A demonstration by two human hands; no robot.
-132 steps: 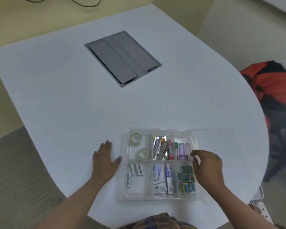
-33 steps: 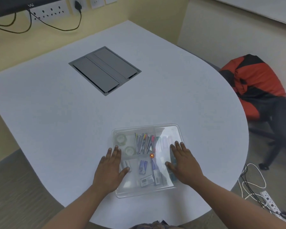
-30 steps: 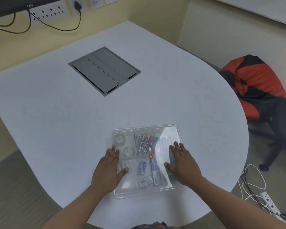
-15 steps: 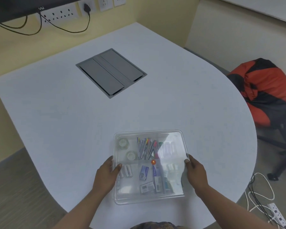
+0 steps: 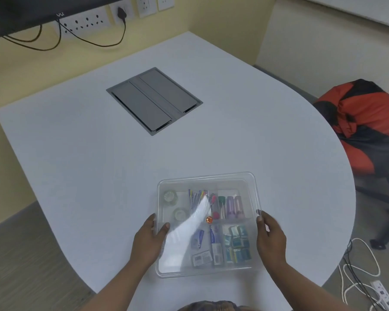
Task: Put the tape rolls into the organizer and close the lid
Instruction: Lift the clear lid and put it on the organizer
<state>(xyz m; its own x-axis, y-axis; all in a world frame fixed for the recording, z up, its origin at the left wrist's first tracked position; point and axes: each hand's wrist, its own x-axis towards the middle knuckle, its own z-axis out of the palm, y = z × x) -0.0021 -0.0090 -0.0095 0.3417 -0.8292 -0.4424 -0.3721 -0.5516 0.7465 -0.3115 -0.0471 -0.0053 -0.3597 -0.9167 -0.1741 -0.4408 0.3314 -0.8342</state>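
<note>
The clear plastic organizer [image 5: 206,177] sits near the front edge of the white table with its transparent lid lying flat over it. Two tape rolls show through the lid in the back left compartment, one [image 5: 170,197] behind the other [image 5: 179,213]. My left hand [image 5: 147,240] grips the organizer's left side, thumb on top of the lid. My right hand [image 5: 270,240] grips the right side the same way. Pens, batteries, small boxes and other stationery fill the other compartments.
A grey cable hatch [image 5: 154,99] is set into the table [image 5: 76,153] further back. Wall sockets with black cords [image 5: 92,17] run along the back wall. An orange and black bag lies on a chair [image 5: 366,122] to the right. Cables and a power strip [image 5: 377,290] lie on the floor.
The lid, open 4.4 s ago, is now shut over the organizer. Both hands slid from pressing flat on the lid to gripping its left and right sides.
</note>
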